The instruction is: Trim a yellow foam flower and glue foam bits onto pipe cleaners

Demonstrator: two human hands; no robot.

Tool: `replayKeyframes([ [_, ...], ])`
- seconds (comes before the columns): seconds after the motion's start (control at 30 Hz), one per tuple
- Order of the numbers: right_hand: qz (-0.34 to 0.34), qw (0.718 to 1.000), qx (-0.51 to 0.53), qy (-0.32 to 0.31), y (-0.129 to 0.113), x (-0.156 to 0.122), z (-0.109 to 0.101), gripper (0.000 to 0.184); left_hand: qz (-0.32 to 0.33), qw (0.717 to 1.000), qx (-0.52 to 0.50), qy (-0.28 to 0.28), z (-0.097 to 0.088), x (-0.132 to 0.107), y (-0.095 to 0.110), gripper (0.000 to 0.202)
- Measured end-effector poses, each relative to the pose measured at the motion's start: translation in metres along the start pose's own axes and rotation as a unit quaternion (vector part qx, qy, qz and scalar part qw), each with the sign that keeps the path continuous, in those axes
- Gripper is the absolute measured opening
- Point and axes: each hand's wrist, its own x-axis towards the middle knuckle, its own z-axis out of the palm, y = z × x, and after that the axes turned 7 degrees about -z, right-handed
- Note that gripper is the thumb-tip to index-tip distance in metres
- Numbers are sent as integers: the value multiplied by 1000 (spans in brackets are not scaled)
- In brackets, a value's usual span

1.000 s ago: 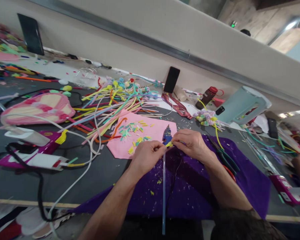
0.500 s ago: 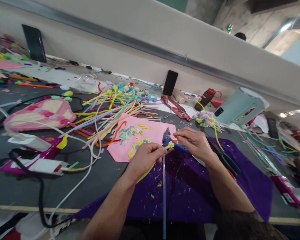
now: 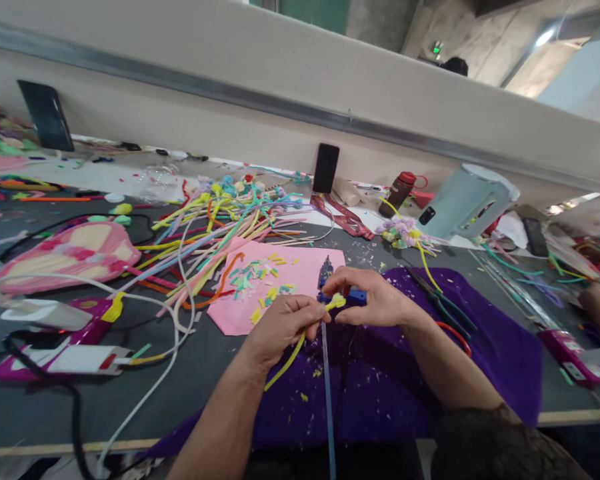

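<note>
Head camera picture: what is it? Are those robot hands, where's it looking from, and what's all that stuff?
There's no robot: those are a person's bare hands. The camera sits on that person's head, looking forward and down. The left hand pinches a yellow stem with a lumpy tip. The right hand curves, fingers apart, beside that tip. On the grey table are a purple cloth, a pink sheet with little cut bits on it, and lots of colourful stems. A blue tool is partly hidden behind the right hand.
</note>
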Motion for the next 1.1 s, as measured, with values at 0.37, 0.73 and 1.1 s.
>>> replayKeyframes([
  [0.37,1,999,-32,11,-2,1,1,18,-5,1000,-20,0,0,1,0,25],
  [0.73,3,997,-2,81,1,0,-1,45,20,998,-57,12,-1,2,-1,26],
  [1.1,130,977,121,119,6,3,28,13,102,987,-85,93,2,1,-1,27],
])
